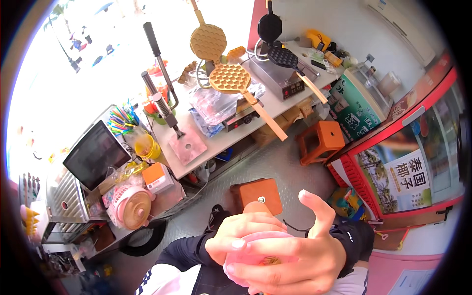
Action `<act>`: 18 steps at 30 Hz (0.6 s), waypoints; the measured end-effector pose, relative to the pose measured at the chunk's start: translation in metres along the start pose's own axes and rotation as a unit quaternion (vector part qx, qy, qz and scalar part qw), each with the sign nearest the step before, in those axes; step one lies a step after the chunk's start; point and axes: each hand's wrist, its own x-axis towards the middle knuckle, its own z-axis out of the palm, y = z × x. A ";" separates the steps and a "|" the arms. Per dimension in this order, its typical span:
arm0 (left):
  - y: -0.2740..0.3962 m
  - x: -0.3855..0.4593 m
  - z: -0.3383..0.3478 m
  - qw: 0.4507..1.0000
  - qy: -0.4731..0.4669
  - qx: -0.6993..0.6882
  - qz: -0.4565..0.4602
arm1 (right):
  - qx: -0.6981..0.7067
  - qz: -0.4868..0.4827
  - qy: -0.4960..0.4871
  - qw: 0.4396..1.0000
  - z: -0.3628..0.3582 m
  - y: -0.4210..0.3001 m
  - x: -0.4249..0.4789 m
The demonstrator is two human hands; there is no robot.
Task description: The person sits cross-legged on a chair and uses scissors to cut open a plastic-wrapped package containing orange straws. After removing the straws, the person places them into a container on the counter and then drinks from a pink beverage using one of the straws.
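Observation:
A round, pink, translucent object with a gold-coloured patch near its middle is held between my hands, close to my lap. My left hand grips its far left side, fingers curled around the rim. Across its front lie several fingers of my right hand, while one digit sticks up away from it. My hands cover much of the object, so its exact kind is unclear.
Beyond my hands stand an orange-brown stool and an orange plastic stool. The counter carries a gold waffle iron, a black waffle iron and a lever press. Left are a monitor and a pink fan.

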 end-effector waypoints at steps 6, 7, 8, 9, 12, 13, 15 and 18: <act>0.048 0.009 0.005 0.965 -0.049 0.252 0.053 | -0.020 -0.084 0.052 0.995 0.010 -0.024 0.034; 0.053 0.011 0.007 0.960 -0.058 0.269 0.056 | -0.041 -0.092 0.044 0.994 0.008 -0.030 0.036; 0.052 0.008 0.007 0.958 -0.041 0.267 0.093 | -0.055 -0.109 0.036 0.992 0.004 -0.035 0.043; 0.058 0.009 0.016 0.953 -0.024 0.290 0.086 | -0.069 -0.125 0.029 0.989 -0.002 -0.040 0.051; 0.082 0.004 0.026 0.936 -0.078 0.322 0.114 | -0.005 -0.108 -0.076 0.991 -0.032 -0.044 0.038; 0.092 -0.002 0.026 0.929 -0.108 0.327 0.132 | 0.060 -0.042 -0.161 0.984 -0.048 -0.041 0.017; 0.089 -0.004 0.045 0.930 -0.149 0.304 0.145 | 0.052 -0.069 -0.160 0.983 -0.086 -0.027 0.005; 0.111 -0.021 0.077 0.900 -0.155 0.387 0.124 | 0.142 -0.002 -0.115 0.983 -0.088 0.003 -0.030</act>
